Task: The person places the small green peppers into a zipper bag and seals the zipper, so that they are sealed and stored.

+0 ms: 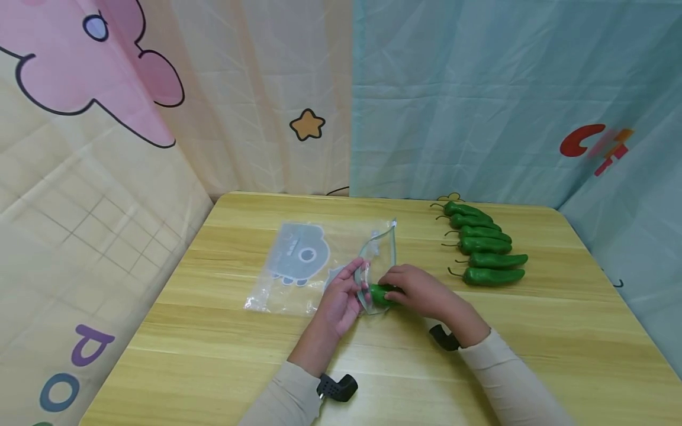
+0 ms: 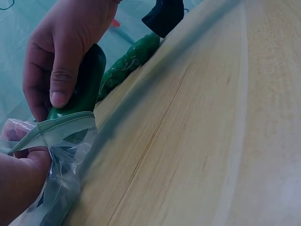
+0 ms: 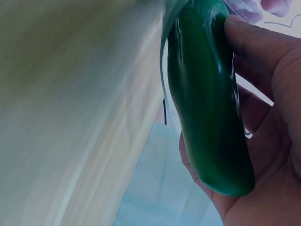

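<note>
My right hand grips a green chili pepper lengthwise, thumb on one side and fingers on the other. One end of this pepper is inside the mouth of a clear zip bag, which lies on the table with a grey cartoon print. The pepper's blunt end sticks out along my right palm. At the bag's open edge, my left hand holds the plastic, fingers at the rim beside the pepper. In the left wrist view, the greenish zip strip crosses over the pepper.
Several more green peppers lie in a column at the right of the wooden table, stems pointing left. Behind the table hang printed curtains. A black wrist device is on my left wrist, another on my right.
</note>
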A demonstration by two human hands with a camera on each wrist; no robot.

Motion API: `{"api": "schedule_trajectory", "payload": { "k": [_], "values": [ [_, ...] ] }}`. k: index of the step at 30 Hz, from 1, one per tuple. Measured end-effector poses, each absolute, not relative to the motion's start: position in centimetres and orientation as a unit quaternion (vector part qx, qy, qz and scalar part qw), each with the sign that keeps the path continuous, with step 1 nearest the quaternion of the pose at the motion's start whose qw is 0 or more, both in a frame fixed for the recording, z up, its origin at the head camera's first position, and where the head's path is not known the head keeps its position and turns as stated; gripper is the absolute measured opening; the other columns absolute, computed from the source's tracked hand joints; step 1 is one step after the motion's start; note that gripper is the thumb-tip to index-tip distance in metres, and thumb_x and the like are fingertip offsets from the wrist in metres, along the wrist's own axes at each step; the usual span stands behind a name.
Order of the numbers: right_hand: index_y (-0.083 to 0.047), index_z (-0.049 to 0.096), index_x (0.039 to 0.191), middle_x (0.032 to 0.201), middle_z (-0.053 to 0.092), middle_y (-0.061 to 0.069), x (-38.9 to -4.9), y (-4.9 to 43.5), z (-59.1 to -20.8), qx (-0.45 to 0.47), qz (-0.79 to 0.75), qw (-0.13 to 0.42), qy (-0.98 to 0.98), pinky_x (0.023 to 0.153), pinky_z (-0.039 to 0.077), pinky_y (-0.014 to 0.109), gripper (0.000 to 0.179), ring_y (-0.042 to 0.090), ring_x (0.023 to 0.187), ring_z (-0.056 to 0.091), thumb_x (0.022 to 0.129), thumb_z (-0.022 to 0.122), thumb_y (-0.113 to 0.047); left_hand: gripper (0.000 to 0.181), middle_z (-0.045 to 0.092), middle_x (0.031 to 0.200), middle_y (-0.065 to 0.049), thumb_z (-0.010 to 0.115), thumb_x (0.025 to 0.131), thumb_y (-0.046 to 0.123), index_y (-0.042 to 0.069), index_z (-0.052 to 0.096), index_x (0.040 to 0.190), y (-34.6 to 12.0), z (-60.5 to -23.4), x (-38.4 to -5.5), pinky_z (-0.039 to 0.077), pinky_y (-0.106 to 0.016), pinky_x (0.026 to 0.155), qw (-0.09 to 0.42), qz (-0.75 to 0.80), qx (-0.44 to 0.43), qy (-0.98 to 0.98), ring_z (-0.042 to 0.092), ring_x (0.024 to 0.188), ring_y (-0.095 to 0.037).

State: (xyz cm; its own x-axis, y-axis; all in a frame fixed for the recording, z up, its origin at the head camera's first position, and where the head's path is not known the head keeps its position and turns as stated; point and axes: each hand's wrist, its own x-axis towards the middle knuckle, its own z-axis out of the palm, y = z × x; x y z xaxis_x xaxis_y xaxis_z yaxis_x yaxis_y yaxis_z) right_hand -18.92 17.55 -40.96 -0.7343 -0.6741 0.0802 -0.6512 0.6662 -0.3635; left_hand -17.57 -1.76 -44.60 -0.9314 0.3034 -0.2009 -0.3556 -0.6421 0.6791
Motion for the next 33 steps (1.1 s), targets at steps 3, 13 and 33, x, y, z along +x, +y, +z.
{"api": "schedule_trajectory", "payload": {
  "k": [3,13,33],
  "values": [
    [-0.014,0.065,0.106,0.098,0.060,-0.006,-18.9,17.3,-41.1,-0.367,-0.190,0.020,0.911,0.081,0.048,0.031,0.021,0.009,0.090,0.054,0.086,0.064,-0.020,0.060,0.043,0.137,-0.002,0.036,0.079,-0.009,0.008,0.041,0.136,-1.8,-44.5,-17.6,0.043,-0.021,0.065,0.178,0.906,-0.033,0.382,0.045,0.079,-0.011],
    [-0.009,0.064,0.112,0.102,0.059,-0.003,-19.1,16.5,-41.8,-0.372,-0.223,0.041,0.900,0.083,0.047,0.032,0.026,0.011,0.094,0.054,0.086,0.063,-0.012,0.061,0.040,0.138,-0.002,0.035,0.079,-0.009,0.009,0.039,0.138,-2.5,-43.9,-17.9,0.043,-0.020,0.066,0.171,0.909,-0.033,0.378,0.044,0.081,-0.011],
    [-0.012,0.060,0.115,0.102,0.058,-0.004,-19.4,18.0,-42.5,-0.292,-0.286,0.077,0.910,0.081,0.047,0.034,0.031,0.012,0.090,0.054,0.085,0.065,-0.015,0.059,0.037,0.142,-0.005,0.034,0.082,-0.007,0.009,0.038,0.138,-3.3,-43.7,-18.0,0.043,-0.020,0.067,0.172,0.909,-0.027,0.379,0.047,0.079,-0.009]
  ]
}}
